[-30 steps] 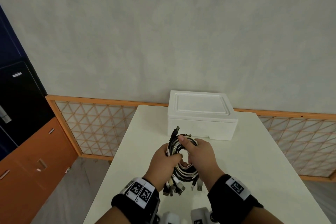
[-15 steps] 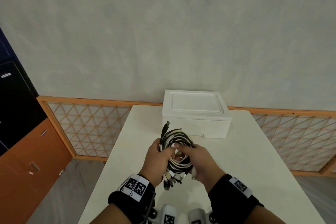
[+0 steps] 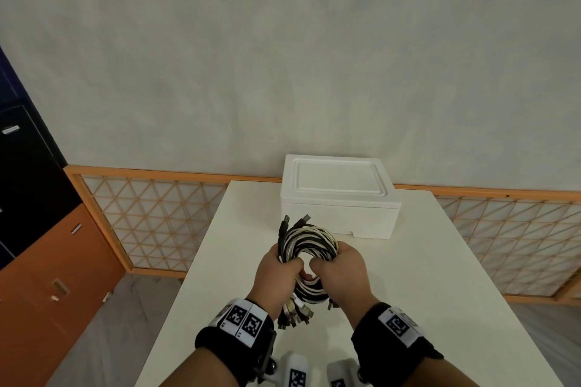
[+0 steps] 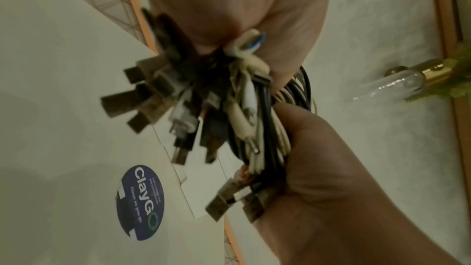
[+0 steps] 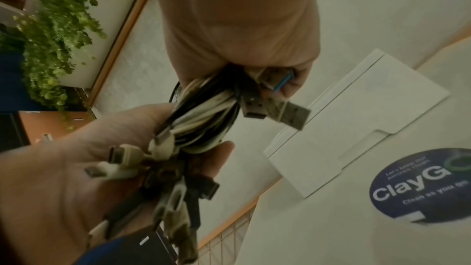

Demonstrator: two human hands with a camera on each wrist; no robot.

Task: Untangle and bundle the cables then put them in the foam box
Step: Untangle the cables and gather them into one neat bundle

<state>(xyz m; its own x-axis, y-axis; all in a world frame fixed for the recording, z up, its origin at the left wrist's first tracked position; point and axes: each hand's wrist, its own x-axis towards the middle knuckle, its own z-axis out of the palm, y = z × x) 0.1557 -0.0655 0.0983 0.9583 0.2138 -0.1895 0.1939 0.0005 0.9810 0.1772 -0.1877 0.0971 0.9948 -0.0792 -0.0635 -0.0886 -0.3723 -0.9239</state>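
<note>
A coil of black and white cables [image 3: 306,240] hangs above the white table [image 3: 424,292], its plug ends dangling toward me. My left hand [image 3: 276,275] grips the coil's left side and my right hand [image 3: 342,272] grips its right side, both thumbs at the coil's inner opening. The left wrist view shows the cables [image 4: 254,112] and several USB plugs sticking out between the hands. From the right wrist, the cables [image 5: 203,124] run from one fist to the other. The white foam box [image 3: 338,198] stands just beyond the coil with its lid on.
A round blue sticker [image 5: 420,186] lies on the table near the foam box [image 5: 344,118]. An orange lattice fence [image 3: 151,223] runs behind and beside the table. An orange and black cabinet [image 3: 37,229] stands at the left.
The right thumb came down from the top of the coil to its inner opening. Both hands now hold the coil from its sides, a little closer to the box.
</note>
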